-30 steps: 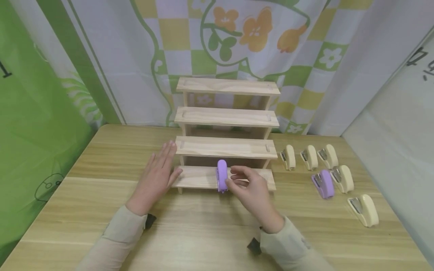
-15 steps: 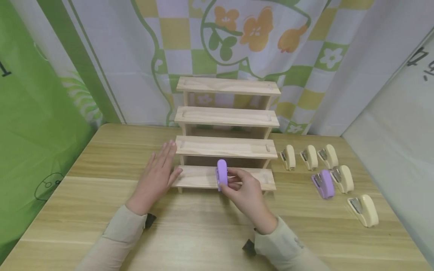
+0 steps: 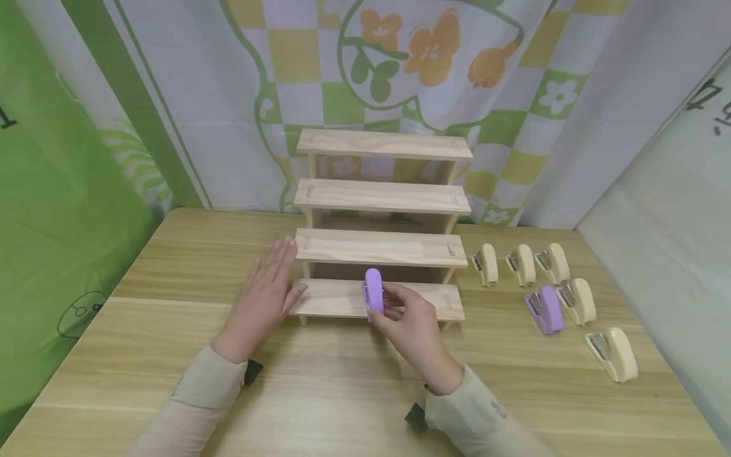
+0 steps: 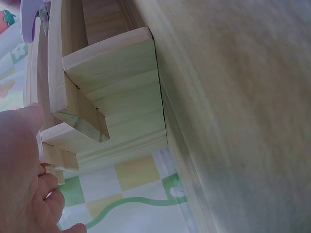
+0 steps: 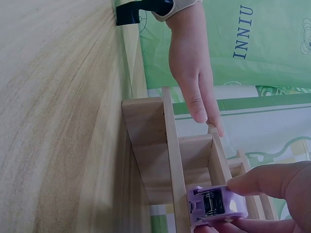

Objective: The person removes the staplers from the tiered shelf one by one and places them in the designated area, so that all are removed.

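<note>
A purple stapler (image 3: 374, 293) stands on the lowest step of the wooden tiered rack (image 3: 337, 298), near the middle of that step. My right hand (image 3: 415, 324) pinches it from the right, thumb at its near end and fingers along its side. In the right wrist view the stapler (image 5: 214, 205) shows its open end with the metal spring, between thumb and fingers. My left hand (image 3: 259, 301) lies with straight fingers at the rack's left side, fingertips at the second step's left end and thumb at the lowest step. The left wrist view shows this hand (image 4: 24, 170) along the rack's side.
Right of the rack on the table (image 3: 354, 393) stand several cream staplers (image 3: 521, 265) and a second purple stapler (image 3: 545, 310). A cream stapler (image 3: 613, 355) sits nearest the front right. A patterned curtain (image 3: 297, 57) hangs behind the rack.
My right hand has moved slightly left and closed its thumb and fingers onto the purple stapler, which stays nearly in place. The left hand has not moved.
</note>
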### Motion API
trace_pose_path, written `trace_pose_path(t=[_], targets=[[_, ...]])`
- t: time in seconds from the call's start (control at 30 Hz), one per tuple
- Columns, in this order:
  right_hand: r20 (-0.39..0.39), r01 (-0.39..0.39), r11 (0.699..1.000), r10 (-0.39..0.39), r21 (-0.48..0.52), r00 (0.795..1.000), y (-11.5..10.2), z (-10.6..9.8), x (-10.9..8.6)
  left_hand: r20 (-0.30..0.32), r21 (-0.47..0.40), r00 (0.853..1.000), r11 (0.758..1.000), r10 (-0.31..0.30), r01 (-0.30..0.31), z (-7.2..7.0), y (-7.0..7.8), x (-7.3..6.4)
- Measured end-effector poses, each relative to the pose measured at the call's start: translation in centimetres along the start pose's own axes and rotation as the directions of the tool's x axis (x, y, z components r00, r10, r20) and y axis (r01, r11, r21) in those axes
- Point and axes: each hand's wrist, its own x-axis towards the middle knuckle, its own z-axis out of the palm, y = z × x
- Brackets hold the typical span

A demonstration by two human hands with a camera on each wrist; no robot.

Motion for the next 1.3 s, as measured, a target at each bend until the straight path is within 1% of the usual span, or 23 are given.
trace_pose_path(t=[0.33, 0.57, 0.7, 0.87, 1.07, 1.3], targets=[[0.002, 0.014, 1.0, -0.014, -0.014, 1.0, 0.0, -0.1, 0.1, 0.008, -0.001, 1.0, 1.0, -0.005, 0.005, 0.0, 0.0, 0.0], [0.017, -0.017, 1.0, 0.017, 0.002, 1.0, 0.1, -0.1, 0.2, 0.004, -0.005, 1.0, 1.0, -0.006, 0.006, -0.1, 0.0, 0.1], [0.015, -0.015, 1.0, 0.015, 0.008, 1.0, 0.1, -0.2, 0.1, 0.006, -0.007, 1.0, 1.0, -0.007, 0.007, -0.1, 0.1, 0.1], [0.004, -0.033, 0.999, 0.033, 0.018, 0.999, 0.2, -0.4, 0.0, 0.011, -0.006, 1.0, 1.0, -0.008, 0.008, -0.2, 0.1, 0.1], [-0.015, -0.039, 0.999, 0.039, 0.028, 0.999, 0.2, -1.0, -0.2, 0.001, 0.001, 1.0, 1.0, 0.001, -0.001, -0.1, 0.0, 0.0], [-0.013, -0.031, 0.999, 0.032, 0.03, 0.999, 0.2, -2.1, -0.6, -0.004, 0.005, 1.0, 1.0, 0.003, -0.003, 0.0, 0.0, 0.0]])
